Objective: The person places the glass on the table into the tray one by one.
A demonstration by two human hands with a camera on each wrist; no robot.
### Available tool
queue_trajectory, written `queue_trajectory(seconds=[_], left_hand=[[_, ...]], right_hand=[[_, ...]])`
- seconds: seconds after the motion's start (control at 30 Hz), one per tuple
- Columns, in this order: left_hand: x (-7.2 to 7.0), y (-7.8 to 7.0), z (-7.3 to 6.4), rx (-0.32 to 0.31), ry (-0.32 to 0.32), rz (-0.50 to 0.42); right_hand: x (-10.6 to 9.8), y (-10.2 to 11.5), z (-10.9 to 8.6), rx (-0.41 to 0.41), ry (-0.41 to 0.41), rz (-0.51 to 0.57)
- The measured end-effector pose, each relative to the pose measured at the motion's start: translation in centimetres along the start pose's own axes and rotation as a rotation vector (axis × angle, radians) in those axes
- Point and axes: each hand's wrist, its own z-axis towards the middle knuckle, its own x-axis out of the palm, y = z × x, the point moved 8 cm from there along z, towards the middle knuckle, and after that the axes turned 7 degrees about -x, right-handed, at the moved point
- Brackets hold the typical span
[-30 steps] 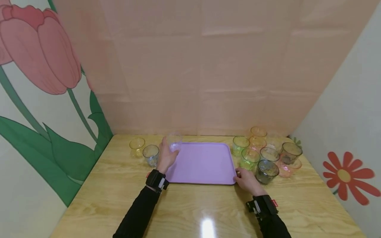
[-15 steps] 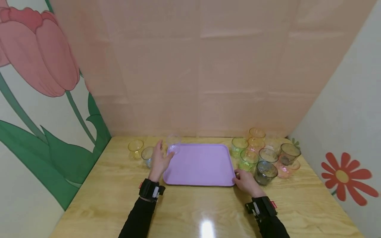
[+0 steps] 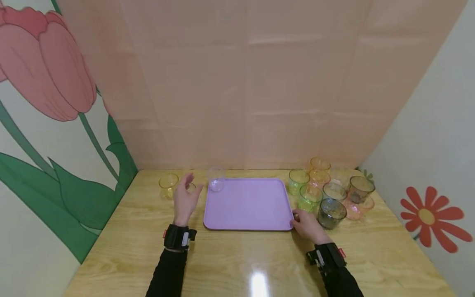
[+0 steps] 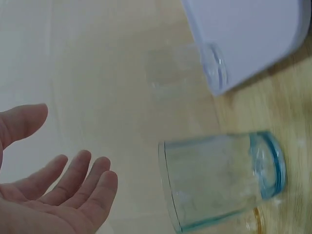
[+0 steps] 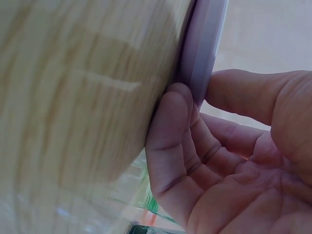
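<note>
A purple tray (image 3: pixel 248 208) lies on the wooden table. On its far left corner stands a clear glass (image 3: pixel 216 183). My left hand (image 3: pixel 185 202) is left of the tray, holding nothing, with thumb and fingers spread apart. In the left wrist view a pale blue glass (image 4: pixel 214 180) stands just beyond those fingertips, apart from them; in the head view the hand mostly hides it. A yellow glass (image 3: pixel 168 187) stands to its left. My right hand (image 3: pixel 311 227) grips the tray's near right corner. In the right wrist view its thumb presses the tray rim (image 5: pixel 202 53) from one side, fingers on the other.
Right of the tray, close to my right hand, several coloured glasses stand crowded: green ones (image 3: pixel 310 200), orange ones (image 3: pixel 320 165), a dark grey one (image 3: pixel 332 214) and pink ones. One grey glass (image 3: pixel 360 190) sits raised on a pink glass. A peach-coloured backdrop (image 3: pixel 245 103) rises behind the table.
My left hand has drawn away from the clear glass, moving left to in front of the blue glass. The clear glass stays on the tray corner. My right hand keeps its grip.
</note>
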Motion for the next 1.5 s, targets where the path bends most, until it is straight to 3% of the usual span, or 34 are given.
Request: queue_trajectory(seconds=[0.13, 0.27, 0.53, 0.9, 1.13, 1.5], left_hand=[[-1.6, 0.7, 0.6, -0.048, -0.034, -0.003], [-2.3, 1.6, 0.7, -0.094, -0.026, 0.054], [-2.1, 2.9, 0.8, -0.131, 0.029, 0.128], [-1.7, 5.0, 0.8, -0.248, 0.117, 0.249], [-1.0, 6.3, 1.1, -0.296, 0.171, 0.238], [-0.9, 7.4, 1.3, -0.325, 0.171, 0.171]], right_hand=[[-0.1, -0.1, 0.0, -0.001, -0.002, -0.012], [0.0, -0.3, -0.1, -0.002, -0.004, -0.02], [-0.2, -0.1, -0.2, -0.009, -0.005, -0.017], [-0.1, 0.0, -0.1, -0.01, -0.005, -0.034], [-0.2, 0.2, -0.2, -0.017, -0.017, -0.04], [-0.4, 0.1, 0.0, -0.012, -0.014, -0.027]])
